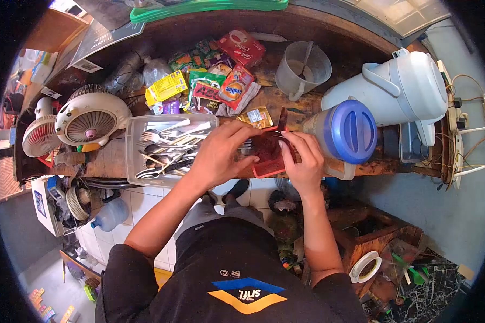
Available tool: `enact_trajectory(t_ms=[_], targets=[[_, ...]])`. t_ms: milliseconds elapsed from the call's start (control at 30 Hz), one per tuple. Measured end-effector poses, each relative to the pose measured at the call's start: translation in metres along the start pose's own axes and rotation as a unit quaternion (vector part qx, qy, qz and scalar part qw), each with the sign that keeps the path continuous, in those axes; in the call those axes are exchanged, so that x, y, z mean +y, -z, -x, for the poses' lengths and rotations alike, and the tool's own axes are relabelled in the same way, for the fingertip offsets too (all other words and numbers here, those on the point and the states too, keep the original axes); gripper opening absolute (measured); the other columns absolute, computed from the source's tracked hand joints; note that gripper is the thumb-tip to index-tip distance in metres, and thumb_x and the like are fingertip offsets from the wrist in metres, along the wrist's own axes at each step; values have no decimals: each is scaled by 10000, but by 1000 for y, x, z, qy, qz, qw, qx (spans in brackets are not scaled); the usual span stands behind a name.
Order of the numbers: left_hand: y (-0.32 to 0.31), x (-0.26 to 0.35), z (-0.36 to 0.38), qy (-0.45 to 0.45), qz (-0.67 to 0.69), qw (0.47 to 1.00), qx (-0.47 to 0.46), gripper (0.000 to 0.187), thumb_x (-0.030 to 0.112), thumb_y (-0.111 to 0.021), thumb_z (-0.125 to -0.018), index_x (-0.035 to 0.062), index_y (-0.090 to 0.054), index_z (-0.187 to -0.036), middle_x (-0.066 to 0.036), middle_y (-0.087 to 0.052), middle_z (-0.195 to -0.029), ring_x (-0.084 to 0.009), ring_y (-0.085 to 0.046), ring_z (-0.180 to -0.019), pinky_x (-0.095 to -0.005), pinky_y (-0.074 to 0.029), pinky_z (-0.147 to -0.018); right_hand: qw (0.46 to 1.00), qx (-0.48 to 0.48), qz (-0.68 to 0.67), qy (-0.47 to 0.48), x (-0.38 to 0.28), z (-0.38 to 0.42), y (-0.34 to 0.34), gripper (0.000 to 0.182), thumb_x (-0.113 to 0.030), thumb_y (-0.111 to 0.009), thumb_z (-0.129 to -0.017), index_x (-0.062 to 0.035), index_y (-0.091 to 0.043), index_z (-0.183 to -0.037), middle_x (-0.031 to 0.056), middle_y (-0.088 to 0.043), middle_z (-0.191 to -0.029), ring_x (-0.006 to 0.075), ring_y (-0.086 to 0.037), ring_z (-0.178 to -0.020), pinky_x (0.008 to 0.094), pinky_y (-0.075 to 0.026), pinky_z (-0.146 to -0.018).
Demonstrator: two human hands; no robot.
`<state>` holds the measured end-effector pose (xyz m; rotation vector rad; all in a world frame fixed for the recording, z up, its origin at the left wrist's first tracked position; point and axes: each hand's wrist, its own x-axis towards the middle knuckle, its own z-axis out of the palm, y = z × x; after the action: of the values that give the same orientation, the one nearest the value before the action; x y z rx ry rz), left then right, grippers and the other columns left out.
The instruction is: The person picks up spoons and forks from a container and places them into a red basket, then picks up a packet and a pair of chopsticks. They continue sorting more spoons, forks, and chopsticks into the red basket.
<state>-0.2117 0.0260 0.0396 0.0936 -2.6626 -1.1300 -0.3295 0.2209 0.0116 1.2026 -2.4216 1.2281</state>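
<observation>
A red plastic container [269, 170] sits at the front edge of the wooden table, between my hands. My left hand [223, 153] is at its left side, over the right end of a clear cutlery box [132, 156]. Its thumb and fingers are spread apart, with the fingertips by the red container. At the other side, my right hand [305, 161] bends its fingers over the container's rim. Thumb and forefinger close around a thin, dark and shiny piece that I cannot make out. Spoons and forks [170, 142] fill the cutlery box.
Drink sachets [205, 89] lie behind the cutlery box. A clear mug [303, 70] with a spoon, a blue-lidded jug [355, 132] and a pale blue thermos [388, 89] stand to the right. Two small fans [89, 119] are at the left.
</observation>
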Motion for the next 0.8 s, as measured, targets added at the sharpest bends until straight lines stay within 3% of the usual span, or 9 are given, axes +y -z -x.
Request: enact_trajectory(t_ms=[67,433,533,633,700,800], targets=[[0,0,1,-2,-8,1000,-1,547,145,-886,-732,63,-665,-1226,-153,-663,-1162,-371,-651,-1101,-441,-536,-940,1000,7,-7,-18,2,1,-2,241,-42,-789,-848,-65,-752,-1085,92,-718,-1039,299,-691,-925,395,-555,-807],[6,3,-7,-14,-33,999,23,499,211,-872,-756,94,-674,-1199,-125,-673,-1161,-349,-648,-1104,-451,-514,-940,997,7,-34,-76,0,3,-6,276,-80,-782,-869,-42,-712,-1134,131,-712,-1052,342,-692,-950,423,-554,-843],[0,13,-24,-19,-138,990,38,444,249,-862,-762,113,-684,-1145,-95,-681,-1148,-324,-649,-1094,-448,-492,-921,995,7,-42,-94,-1,3,-7,263,-87,-782,-870,-49,-715,-1121,129,-711,-1045,341,-694,-947,421,-554,-844],[-15,8,-44,-23,-183,983,16,370,233,-841,-763,138,-708,-1095,-63,-701,-1067,-302,-661,-1049,-452,-472,-887,996,17,-40,-72,1,2,-12,230,-65,-792,-857,-39,-721,-1074,127,-711,-1030,317,-702,-937,395,-557,-834],[-24,0,-52,-1,-225,972,-62,321,199,-814,-769,151,-727,-1074,-51,-706,-973,-296,-678,-993,-453,-472,-862,998,28,-37,-49,1,0,-14,216,-40,-804,-841,-22,-722,-1040,130,-712,-1019,297,-709,-928,371,-558,-825],[-23,0,-52,-31,-217,975,-44,282,174,-787,-781,166,-739,-1058,-47,-705,-919,-290,-691,-937,-453,-468,-851,997,21,-33,-64,2,-3,-13,182,-41,-808,-833,-26,-724,-994,122,-713,-1008,292,-706,-907,377,-561,-813]])
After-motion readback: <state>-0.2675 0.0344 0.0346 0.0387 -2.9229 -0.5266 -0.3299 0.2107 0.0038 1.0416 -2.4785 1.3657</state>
